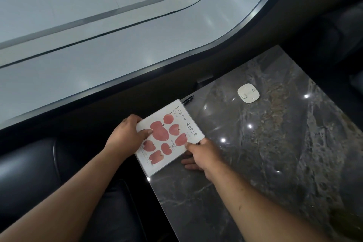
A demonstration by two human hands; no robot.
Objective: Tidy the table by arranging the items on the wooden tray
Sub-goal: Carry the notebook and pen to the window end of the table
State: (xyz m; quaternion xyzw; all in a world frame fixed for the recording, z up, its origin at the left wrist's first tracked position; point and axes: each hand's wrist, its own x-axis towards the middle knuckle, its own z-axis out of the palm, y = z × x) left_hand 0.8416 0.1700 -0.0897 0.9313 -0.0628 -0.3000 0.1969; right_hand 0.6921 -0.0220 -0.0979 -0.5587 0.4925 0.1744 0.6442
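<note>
A white booklet [169, 135] printed with red apples and the words "Stray Apple" lies at the left edge of the dark marble table [265, 153], partly overhanging it. My left hand [127, 135] grips its left edge, thumb on the cover. My right hand [202, 153] holds its right corner, thumb on top and fingers underneath. A black pen [188, 100] lies just beyond the booklet's far corner. No wooden tray is in view.
A small cream rounded-square device [248, 92] sits further back on the table. A black leather seat [49, 173] lies to the left below the table edge. A curved dark ledge [137, 88] and a large glass window run behind.
</note>
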